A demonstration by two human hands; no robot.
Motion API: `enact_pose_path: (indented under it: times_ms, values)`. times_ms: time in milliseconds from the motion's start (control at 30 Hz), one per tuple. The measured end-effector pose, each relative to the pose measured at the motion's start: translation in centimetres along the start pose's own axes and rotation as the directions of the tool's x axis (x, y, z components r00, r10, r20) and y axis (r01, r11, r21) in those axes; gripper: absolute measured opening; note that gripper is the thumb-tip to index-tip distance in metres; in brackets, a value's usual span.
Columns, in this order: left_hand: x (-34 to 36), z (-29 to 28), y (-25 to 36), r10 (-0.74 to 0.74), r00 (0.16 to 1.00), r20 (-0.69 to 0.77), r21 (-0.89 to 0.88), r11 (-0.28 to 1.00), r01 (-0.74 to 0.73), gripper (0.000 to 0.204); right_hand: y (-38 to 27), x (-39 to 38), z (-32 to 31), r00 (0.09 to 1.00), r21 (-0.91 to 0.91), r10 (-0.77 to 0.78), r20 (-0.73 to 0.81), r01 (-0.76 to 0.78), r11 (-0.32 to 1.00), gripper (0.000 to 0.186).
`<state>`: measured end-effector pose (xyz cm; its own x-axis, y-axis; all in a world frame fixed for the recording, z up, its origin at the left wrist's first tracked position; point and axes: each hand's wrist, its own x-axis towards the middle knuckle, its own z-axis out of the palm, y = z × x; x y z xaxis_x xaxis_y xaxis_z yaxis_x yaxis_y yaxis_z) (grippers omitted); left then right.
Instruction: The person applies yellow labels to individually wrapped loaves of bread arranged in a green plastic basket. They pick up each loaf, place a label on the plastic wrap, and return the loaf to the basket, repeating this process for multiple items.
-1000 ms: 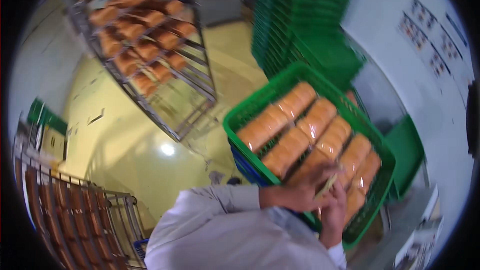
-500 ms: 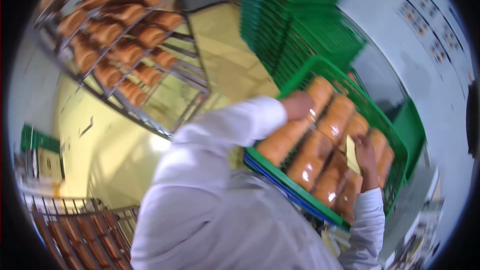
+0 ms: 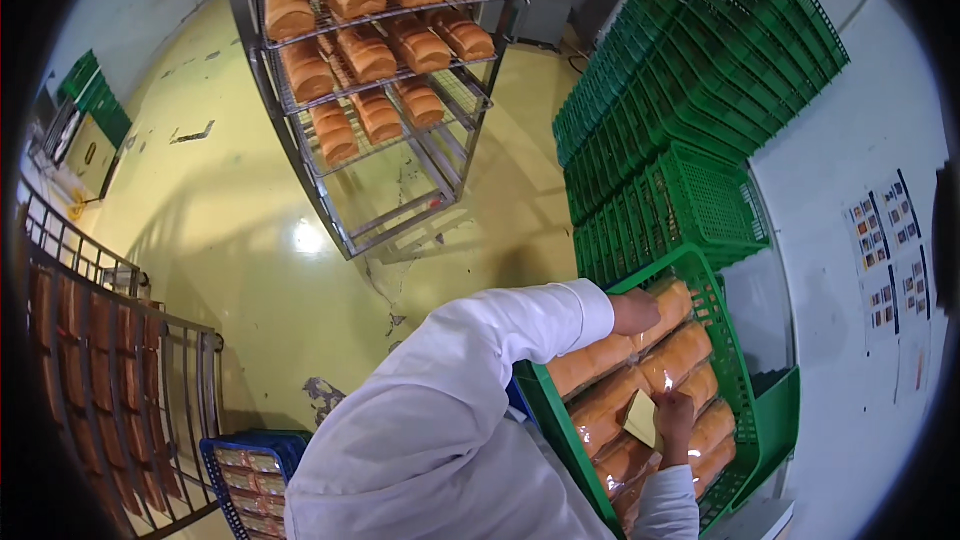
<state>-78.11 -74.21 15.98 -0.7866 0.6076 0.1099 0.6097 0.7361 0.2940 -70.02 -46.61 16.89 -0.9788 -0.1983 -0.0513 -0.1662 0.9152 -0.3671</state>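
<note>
A green plastic crate [image 3: 735, 340] in front of me holds several bagged bread loaves [image 3: 675, 360] in rows, their clear wrapping shining. My left hand [image 3: 635, 312] rests at the loaves on the crate's far left side, fingers bent down against the wrapping. Its fingertips are mostly hidden, so what it may pinch does not show. Above the middle of the loaves, my right hand [image 3: 674, 422] is closed on a small pale yellow pad [image 3: 641, 418], which looks like a sheet or stack of paper.
Tall stacks of green crates [image 3: 690, 80] stand beyond the filled one, along the wall. A metal rack [image 3: 460, 155] carries unwrapped loaves at the far left. Another barred rack [image 3: 190, 370] and a blue crate [image 3: 225, 470] of packed goods are at the near left. Printed sheets hang on the wall.
The view has swung, so the racks and crates appear shifted. My left hand stays at the far-left loaves; my right hand still holds the yellow pad over the crate.
</note>
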Motion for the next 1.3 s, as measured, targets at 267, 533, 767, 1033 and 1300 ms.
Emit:
enact_pose_path:
  times_ms: [267,533,767,1033,1300]
  values:
    - [1.4,-4.7,1.2,0.224,0.973,-0.063,-0.112,0.967,-0.23,0.019,0.3,1.6,-4.7,0.99,0.21,-0.087,-0.112,0.109,0.972,0.012]
    - [13.3,-9.5,-4.4,-0.015,1.0,-0.007,-0.105,0.994,0.015,0.017,4.8,11.5,-12.2,0.961,0.762,0.275,-0.001,-0.177,0.623,0.039]
    - [12.2,-6.3,-4.4,-0.414,0.841,-0.348,-0.514,0.835,0.198,0.047,3.6,9.3,-6.3,0.912,0.741,0.282,-0.296,0.033,0.671,0.04]
    - [12.0,-7.7,-2.9,0.048,0.995,-0.092,-0.004,0.999,-0.049,0.054,-0.3,8.5,-2.4,0.958,0.649,0.272,-0.094,-0.148,0.746,0.065]
    - [14.2,-10.6,-0.8,0.098,0.986,-0.132,-0.209,0.97,-0.125,0.038,1.8,7.2,-1.1,0.929,0.883,0.32,-0.186,0.015,0.47,0.068]
